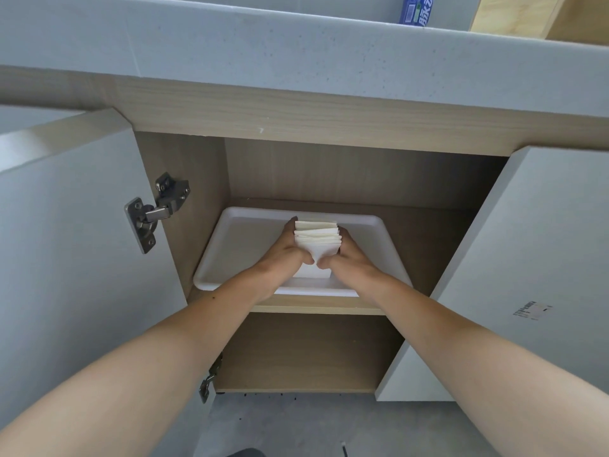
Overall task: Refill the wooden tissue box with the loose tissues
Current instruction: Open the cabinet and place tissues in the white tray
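Left hand (286,249) and right hand (350,256) clasp folded tissues (318,239)

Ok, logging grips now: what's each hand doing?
Left hand: holding the tissue stack.
Right hand: holding the same stack.

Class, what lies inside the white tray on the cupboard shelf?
A stack of white tissues, gripped from both sides by the left hand and right hand. The tray floor beneath them is covered.
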